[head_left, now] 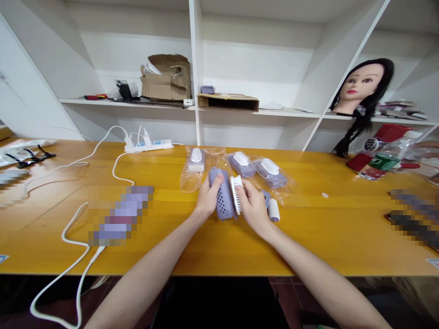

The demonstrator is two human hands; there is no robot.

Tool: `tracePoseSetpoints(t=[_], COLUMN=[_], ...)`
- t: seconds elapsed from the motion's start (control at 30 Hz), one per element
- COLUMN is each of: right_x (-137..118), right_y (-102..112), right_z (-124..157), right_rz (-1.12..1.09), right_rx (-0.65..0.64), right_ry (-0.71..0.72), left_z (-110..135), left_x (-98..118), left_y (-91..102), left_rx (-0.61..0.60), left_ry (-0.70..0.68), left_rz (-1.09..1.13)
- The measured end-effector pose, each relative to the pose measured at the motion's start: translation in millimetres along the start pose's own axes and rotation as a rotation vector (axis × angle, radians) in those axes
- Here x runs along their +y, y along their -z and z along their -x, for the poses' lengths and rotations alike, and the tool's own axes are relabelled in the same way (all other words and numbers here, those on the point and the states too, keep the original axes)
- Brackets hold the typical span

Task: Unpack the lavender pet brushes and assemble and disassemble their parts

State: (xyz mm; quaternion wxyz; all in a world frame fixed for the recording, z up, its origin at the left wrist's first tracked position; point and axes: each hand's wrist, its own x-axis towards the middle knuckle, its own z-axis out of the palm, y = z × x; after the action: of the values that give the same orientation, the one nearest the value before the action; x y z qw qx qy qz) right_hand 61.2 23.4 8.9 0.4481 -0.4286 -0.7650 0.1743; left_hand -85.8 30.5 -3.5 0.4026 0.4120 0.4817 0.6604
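My left hand (pixel 206 196) is closed around a purple-grey plastic case (pixel 223 194) with rows of small holes in its side. In my right hand (pixel 253 205) is a white brush (pixel 236 194), its bristles turned toward the case. Brush and case are side by side, close together; I cannot tell whether they touch. Just right of my right hand lies a white lint roller (pixel 273 210), beside a purple-grey part (pixel 265 196) half hidden by the fingers. Behind the hands are clear-bagged purple-and-white pieces, one on the left (pixel 196 161) and two on the right (pixel 270 172).
A white power strip (pixel 149 145) with cables stands at the back left, and a blurred-out device (pixel 123 214) lies on a cable. At right are a plastic bottle (pixel 384 160) and a mannequin head (pixel 365 87) on the shelf. Another person's hand (pixel 428 151) shows at the right edge.
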Motion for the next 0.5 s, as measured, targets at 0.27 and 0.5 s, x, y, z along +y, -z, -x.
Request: tracePoseSetpoints(t=[0.27,0.5], right_x=[-7,-12], right_y=[6,-16], right_z=[-2,13], right_rz=[0.48,0.873], right_rx=[-0.18,-0.493], right_ry=[0.051,0.156], left_z=[-27,-41], left_x=[26,21], left_y=[29.0,47.5], left_rx=[0.033,-0.022], left_ry=[0.265,0.41], left_rz=[0.176,-0.248])
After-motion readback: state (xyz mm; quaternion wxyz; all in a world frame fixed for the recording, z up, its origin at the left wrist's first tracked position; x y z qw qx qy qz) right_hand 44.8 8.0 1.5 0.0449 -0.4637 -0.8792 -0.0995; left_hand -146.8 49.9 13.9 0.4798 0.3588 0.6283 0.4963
